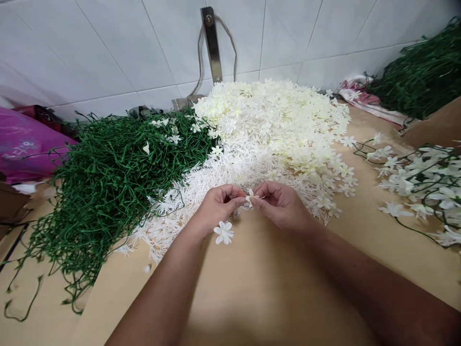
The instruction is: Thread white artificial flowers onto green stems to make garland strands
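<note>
Between my fingertips is a small white artificial flower (251,197), pinched from both sides above the front of the white pile. My left hand (221,204) is closed on its left side. From the right, my right hand (281,204) pinches it too; a thin pale piece shows near those fingers. Another white flower (224,233) hangs or lies just below my left hand; I cannot tell which. Behind both hands spread thin white stamen-like pieces (237,161), and beyond them a heap of cream flower petals (288,120).
A large tangle of green stems (118,168) lies on the left, beside a purple bag (30,144). On the right are assembled white flowers on stems (428,178), with more green stems (421,72) behind. A metal bar (212,45) leans on the tiled wall (108,38).
</note>
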Available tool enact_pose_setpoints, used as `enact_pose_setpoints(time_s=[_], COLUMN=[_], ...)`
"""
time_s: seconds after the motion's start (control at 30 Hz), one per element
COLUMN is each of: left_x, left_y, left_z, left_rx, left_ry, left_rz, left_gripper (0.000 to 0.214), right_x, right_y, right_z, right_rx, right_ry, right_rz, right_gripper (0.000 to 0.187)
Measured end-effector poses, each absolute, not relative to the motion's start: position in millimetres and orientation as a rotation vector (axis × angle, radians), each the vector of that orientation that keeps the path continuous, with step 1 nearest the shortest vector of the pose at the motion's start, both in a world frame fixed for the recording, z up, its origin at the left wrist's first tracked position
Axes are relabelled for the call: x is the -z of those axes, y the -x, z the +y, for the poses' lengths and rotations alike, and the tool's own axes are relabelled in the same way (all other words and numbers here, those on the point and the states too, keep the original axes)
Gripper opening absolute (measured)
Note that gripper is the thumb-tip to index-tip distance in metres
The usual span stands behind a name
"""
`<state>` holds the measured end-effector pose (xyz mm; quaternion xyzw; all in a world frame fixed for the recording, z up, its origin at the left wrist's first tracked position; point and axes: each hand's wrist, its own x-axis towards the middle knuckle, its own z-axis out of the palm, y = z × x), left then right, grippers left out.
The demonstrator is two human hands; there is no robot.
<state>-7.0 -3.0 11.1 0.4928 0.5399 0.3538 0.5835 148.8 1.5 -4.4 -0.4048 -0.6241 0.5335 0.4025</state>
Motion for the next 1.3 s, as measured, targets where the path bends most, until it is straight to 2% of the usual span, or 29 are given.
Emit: enact_pose_setpoints(time_s=[0.47,0.9,1.3], left_x=[-4.7,-6.8,-4.8], left_y=[5.2,6.7,2.0], left_z=[-1.6,-2.9,-4.9], left_rx=[-0.769,-0.798,-0.721], left_ry=[-1.192,-1.251,-1.322], left_rz=[1.251,1.213,1.250], left_gripper=[0.007,0.023,0.018], right_x=[9.0,15.1,7.4], right_y=[-145.9,-150.7,-150.3], right_z=[-0.1,8.9,6.2], right_rx=[-1.397,-1.772,-1.529], right_ry=[1.129,0.875,1.054], right_rz=[-1.613,-1.159,-1.535], right_gripper=[0.018,0.020,0.019])
